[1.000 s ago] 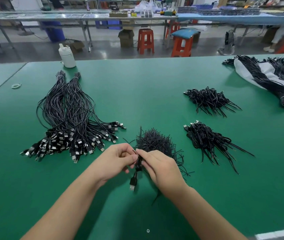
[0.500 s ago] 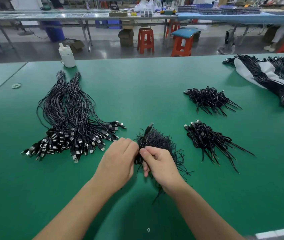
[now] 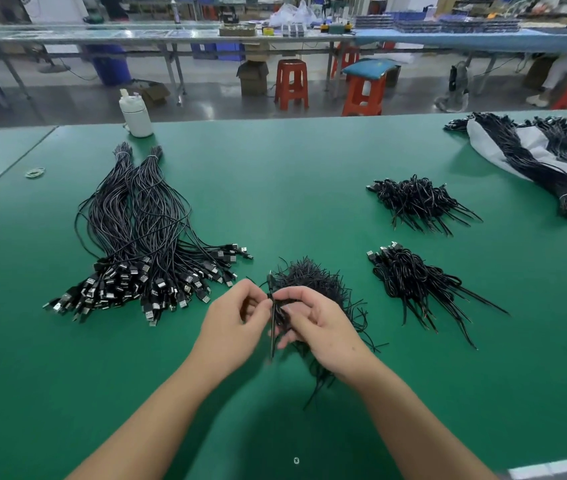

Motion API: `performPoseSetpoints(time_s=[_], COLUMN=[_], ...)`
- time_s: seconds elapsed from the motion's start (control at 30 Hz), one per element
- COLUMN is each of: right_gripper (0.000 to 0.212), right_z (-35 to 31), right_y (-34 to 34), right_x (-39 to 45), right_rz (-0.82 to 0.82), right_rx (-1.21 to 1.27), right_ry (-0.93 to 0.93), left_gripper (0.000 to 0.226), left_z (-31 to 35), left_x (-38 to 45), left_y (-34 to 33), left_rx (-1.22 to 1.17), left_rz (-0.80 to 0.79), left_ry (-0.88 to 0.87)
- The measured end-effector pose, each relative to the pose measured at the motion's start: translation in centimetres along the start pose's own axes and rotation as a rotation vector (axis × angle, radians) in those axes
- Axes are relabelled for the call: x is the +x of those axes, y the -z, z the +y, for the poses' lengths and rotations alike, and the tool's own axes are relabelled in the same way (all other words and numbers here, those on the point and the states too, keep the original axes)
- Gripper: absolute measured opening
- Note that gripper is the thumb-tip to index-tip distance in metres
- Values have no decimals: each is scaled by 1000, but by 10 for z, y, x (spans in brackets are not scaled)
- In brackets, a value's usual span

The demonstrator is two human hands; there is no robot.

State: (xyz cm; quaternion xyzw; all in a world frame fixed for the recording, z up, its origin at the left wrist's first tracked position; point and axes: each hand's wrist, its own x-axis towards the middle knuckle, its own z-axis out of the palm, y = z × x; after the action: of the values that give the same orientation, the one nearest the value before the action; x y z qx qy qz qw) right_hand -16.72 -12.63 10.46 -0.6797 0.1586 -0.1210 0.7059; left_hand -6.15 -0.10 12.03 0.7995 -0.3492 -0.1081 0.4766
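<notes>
Above the green table [image 3: 303, 174], my left hand [image 3: 232, 327] and my right hand [image 3: 320, 327] meet at a folded black USB cable [image 3: 271, 327]. Both hands pinch it between thumb and fingers, with its ends pointing up and down. Just behind the hands lies a small heap of black tie wires [image 3: 309, 277]. A big bundle of long black USB cables [image 3: 136, 237] fans out to the left, plugs toward me.
Two piles of coiled black cables lie to the right, one nearer [image 3: 410, 282] and one farther [image 3: 413, 202]. More cable bundles rest on a white bag [image 3: 534, 150] at far right. A white bottle [image 3: 135, 114] stands at the far edge, rubber bands [image 3: 34, 172] lie far left.
The cable has turned in my hands: its plug hung down, then swung up toward the tie wire heap. My hands shifted slightly forward and now hold it nearly vertical.
</notes>
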Motion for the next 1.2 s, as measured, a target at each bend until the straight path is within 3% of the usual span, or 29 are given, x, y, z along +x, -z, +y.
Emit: performPoseSetpoints(time_s=[0.1, 0.27, 0.4, 0.47, 0.5, 0.63, 0.73, 0.9, 0.97, 1.07, 1.2], right_gripper=[23, 8, 18, 12, 8, 21, 10, 41, 33, 12, 13], right_z=[0, 0, 1, -2, -4, -5, -7, -12, -13, -11, -8], right_y=[-1, 3, 5, 4, 4, 3, 1, 0, 1, 4, 4], right_x=[-1, 0, 2, 3, 3, 3, 3, -2, -2, -2, -2], right_rz=[-4, 160, 143, 132, 135, 134, 142, 32, 66, 160, 145], right_rx=[0, -78, -31, 1, 13, 35, 51, -12, -88, -115, -134], right_ry=[26, 43, 0, -23, -27, -14, 1, 0, 39, 63, 25], left_gripper=[19, 18, 8, 8, 7, 17, 19, 8, 7, 12, 14], left_z=[1, 2, 2, -1, -3, -8, -4, 0, 0, 0, -1], left_x=[1, -3, -4, -3, -2, -2, -6, -4, -2, -1, -1], left_y=[3, 4, 7, 7, 7, 4, 3, 6, 7, 4, 0], left_rx=[-45, 78, 336, 497, 547, 648, 613, 350, 268, 263, 236], left_rz=[-45, -69, -26, 7, 24, 57, 43, 21, -15, -23, -4], left_ry=[43, -57, -406, -568, -623, -777, -710, -357, -265, -271, -263])
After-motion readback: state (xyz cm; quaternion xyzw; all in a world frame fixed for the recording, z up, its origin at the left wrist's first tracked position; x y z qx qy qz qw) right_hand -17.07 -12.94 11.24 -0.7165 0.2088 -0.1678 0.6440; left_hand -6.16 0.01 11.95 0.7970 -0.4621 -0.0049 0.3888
